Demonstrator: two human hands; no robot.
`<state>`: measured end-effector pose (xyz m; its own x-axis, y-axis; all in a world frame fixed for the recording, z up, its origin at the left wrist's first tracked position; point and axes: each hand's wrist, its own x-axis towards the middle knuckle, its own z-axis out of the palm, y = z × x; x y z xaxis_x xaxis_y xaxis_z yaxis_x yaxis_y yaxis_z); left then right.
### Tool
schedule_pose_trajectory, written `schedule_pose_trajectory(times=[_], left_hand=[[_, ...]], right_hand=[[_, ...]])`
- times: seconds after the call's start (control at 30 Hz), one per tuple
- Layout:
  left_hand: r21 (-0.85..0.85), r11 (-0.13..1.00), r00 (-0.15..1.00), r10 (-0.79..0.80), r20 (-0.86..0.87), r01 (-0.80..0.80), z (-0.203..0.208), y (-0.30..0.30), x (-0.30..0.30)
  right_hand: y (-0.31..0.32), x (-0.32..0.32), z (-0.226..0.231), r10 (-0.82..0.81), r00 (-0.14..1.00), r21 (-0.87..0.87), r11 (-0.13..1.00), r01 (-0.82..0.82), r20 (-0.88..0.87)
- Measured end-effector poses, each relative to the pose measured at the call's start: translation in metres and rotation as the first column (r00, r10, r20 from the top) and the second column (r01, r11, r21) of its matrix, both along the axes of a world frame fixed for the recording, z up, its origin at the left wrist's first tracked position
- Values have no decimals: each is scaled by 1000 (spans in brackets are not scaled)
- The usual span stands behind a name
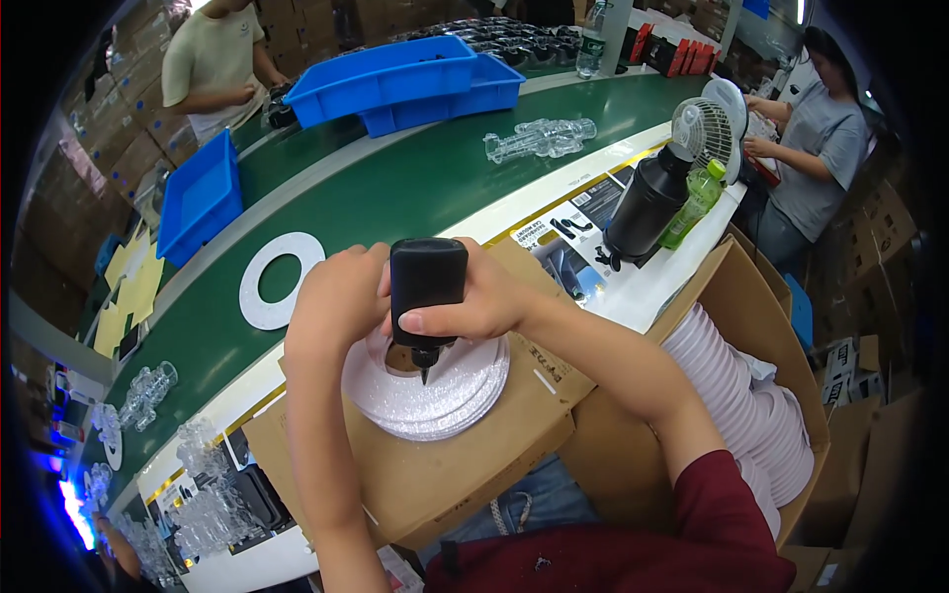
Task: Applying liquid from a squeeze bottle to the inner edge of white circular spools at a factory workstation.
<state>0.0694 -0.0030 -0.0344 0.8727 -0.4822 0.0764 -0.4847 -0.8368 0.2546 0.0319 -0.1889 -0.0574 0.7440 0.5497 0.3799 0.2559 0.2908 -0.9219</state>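
My right hand [484, 296] is wrapped round a black squeeze bottle [428, 282], held upside down. Its narrow nozzle [425, 368] points down just over a stack of white ring-shaped discs [425, 415] with a shiny, speckled surface. These discs lie on a flattened cardboard box [465, 469] in front of me. Close against the bottle's left side, my left hand [341, 292] is closed over the far left part of the stack. Its fingers curl down and are partly hidden, so what they grip cannot be made out.
Another white ring [259, 306] lies on the green conveyor belt [386, 188], as does a clear plastic part [542, 140]. Blue bins [386, 79] stand farther back. A carton [825, 415] of stacked white rings is at right, near a black bottle [647, 203] and fan [704, 128]. Two people work across and at right.
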Motion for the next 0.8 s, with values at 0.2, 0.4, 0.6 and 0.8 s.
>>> schedule_pose_trajectory(times=[0.2,0.4,0.6,0.8], left_hand=[[-23,999,998,-31,47,33,-2,2,-2],[-23,999,998,-34,55,36,-2,1,-1],[-13,999,997,-50,63,51,-5,3,1],[-17,999,998,-43,37,44,-4,3,0]], right_hand=[[1,0,-1,-5,1000,-24,1000,5,4],[1,0,-3,26,1000,-36,999,-26,10],[2,2,-7,20,999,-42,999,-19,25],[2,0,-6,21,1000,-30,999,-21,5]])
